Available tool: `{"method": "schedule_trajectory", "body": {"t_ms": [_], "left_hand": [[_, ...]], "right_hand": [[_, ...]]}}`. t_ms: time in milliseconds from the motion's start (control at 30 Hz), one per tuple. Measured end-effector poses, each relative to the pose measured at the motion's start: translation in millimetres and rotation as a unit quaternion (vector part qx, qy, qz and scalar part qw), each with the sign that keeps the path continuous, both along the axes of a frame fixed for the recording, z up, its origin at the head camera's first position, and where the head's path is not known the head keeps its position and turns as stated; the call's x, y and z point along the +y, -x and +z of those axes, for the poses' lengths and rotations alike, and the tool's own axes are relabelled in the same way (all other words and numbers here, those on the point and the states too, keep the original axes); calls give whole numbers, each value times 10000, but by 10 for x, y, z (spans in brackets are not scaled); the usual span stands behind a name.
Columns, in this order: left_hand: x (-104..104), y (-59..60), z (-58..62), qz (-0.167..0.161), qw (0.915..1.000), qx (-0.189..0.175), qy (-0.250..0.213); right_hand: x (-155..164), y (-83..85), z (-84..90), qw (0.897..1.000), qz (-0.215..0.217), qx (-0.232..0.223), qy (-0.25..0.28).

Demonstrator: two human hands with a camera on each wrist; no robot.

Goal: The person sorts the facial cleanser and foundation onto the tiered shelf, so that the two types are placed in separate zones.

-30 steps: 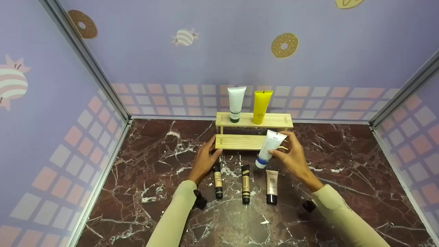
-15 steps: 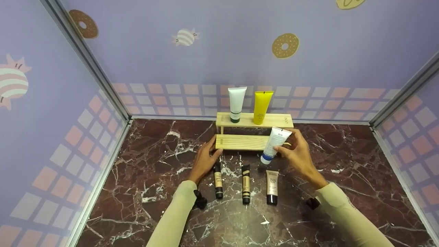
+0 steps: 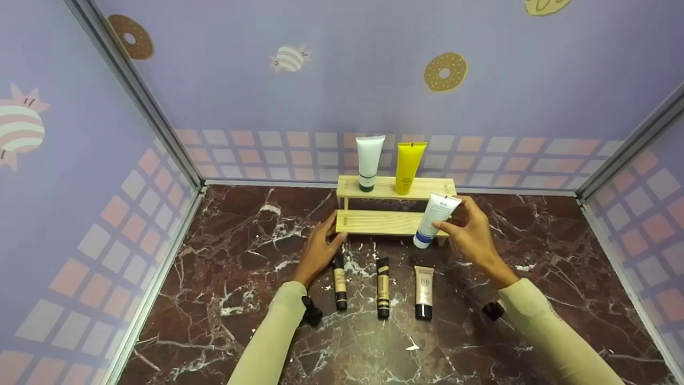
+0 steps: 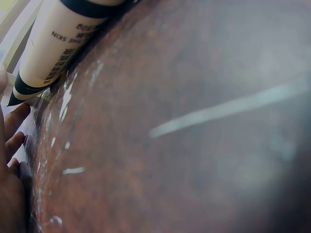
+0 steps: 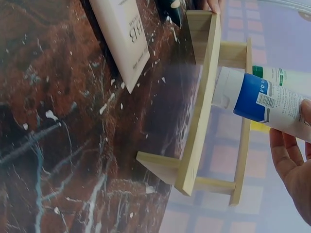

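Note:
My right hand point(image 3: 473, 235) pinches a white squeeze tube point(image 3: 437, 216) with a blue band, thumb on its front. Tilted with its white cap down, the tube overlaps the right end of the lower shelf in the head view. The right wrist view puts the cap point(image 5: 227, 88) close by that shelf's front board. At the left end of the two-tier wooden stand point(image 3: 382, 222), my left hand point(image 3: 319, 248) holds the lower shelf's corner, thumb at the front. On the upper shelf a white tube point(image 3: 370, 160) with a green cap and a yellow tube point(image 3: 409, 166) stand upright.
Three tubes lie on the dark marbled tabletop before the stand: a black-and-beige tube point(image 3: 340, 282), another black-and-gold tube point(image 3: 383, 289) and a BB cream tube point(image 3: 424, 289) with a black cap. A patterned purple wall point(image 3: 363, 64) rises close behind the stand.
My right hand has carried the white tube rightward and back, from in front of the lower shelf to over its right end. The left hand stays in place.

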State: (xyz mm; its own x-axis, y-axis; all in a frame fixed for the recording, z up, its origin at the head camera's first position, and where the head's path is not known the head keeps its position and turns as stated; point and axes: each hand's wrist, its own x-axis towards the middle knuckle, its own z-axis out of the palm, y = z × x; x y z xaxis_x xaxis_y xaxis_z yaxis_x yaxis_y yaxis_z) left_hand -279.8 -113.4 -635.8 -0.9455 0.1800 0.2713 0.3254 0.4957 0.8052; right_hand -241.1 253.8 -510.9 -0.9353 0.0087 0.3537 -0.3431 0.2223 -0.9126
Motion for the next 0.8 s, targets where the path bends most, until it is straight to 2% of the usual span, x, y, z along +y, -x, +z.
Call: {"method": "schedule_trajectory", "body": {"t_ms": [300, 667, 800], "left_hand": [[4, -1, -15, 41, 9999, 134, 58], [0, 13, -27, 49, 9999, 100, 80], [5, 17, -21, 86, 9999, 67, 74]], "right_hand": [[72, 83, 80, 9996, -131, 15, -254], [178, 173, 213, 9989, -209, -112, -398], [232, 228, 252, 9989, -182, 20, -429]]}}
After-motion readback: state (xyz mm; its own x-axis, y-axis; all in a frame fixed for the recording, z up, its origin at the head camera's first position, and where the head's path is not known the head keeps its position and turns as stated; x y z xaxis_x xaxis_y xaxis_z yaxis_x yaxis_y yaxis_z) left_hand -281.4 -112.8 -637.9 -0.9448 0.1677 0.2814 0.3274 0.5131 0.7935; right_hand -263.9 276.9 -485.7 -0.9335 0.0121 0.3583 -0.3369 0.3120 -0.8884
